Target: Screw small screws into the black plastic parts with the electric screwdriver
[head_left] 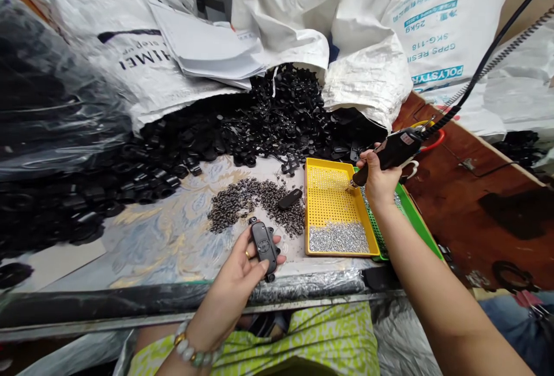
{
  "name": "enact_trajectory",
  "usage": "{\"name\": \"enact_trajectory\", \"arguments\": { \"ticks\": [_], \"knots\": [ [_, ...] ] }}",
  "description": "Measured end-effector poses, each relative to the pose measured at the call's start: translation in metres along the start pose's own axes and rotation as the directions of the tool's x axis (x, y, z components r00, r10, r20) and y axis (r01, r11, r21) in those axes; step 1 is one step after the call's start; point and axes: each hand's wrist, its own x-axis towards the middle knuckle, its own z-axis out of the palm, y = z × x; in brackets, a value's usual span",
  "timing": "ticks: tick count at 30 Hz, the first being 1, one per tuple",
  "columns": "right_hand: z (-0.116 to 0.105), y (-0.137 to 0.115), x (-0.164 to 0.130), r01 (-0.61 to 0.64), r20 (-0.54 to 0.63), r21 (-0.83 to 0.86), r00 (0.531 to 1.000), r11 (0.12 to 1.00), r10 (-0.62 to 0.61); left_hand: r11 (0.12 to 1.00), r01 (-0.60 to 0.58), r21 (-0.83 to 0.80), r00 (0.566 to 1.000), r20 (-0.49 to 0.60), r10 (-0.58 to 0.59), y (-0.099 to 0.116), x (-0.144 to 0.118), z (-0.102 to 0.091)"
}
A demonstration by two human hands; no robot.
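My left hand (249, 266) grips a black plastic part (265, 244), long and narrow with small lugs along its sides, above the front of the table. Wrapped round a black electric screwdriver (392, 154), my right hand (381, 177) holds it tilted, its tip low over the yellow perforated tray (308, 209). Silver screws (340, 239) lie heaped at the tray's near end, and a few sit near the driver tip. Beside it is a green tray (418, 220) with more screws, partly hidden by my right forearm.
Small dark metal pieces (236, 203) are spread mid-table, with a black oblong part (289, 199) on them. Black plastic parts (285, 111) pile up at the back and left, spilling from white sacks (367, 70). A black cable (489, 59) runs up right from the screwdriver.
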Motion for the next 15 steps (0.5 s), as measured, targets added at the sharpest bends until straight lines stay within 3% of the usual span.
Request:
{"name": "enact_trajectory", "arguments": {
  "ticks": [5,10,12,15],
  "knots": [
    [0.001,-0.009,0.004,-0.014,-0.055,-0.011,0.998,1.000,0.013,1.000,-0.011,-0.008,0.999,0.039,0.011,-0.003,0.003,-0.005],
    [0.013,-0.055,-0.010,0.083,-0.110,0.099,0.991,0.992,-0.072,0.998,-0.004,-0.068,0.998,0.065,0.009,0.000,0.001,-0.003],
    [0.023,-0.077,-0.034,0.064,-0.025,0.195,0.998,0.979,-0.060,0.994,-0.004,-0.106,0.998,0.068,0.012,0.001,0.001,-0.002],
    [0.040,-0.105,-0.081,-0.088,0.234,0.283,0.972,0.955,0.020,0.990,-0.009,-0.142,0.999,0.052,0.017,-0.001,0.003,-0.002]
  ]
}}
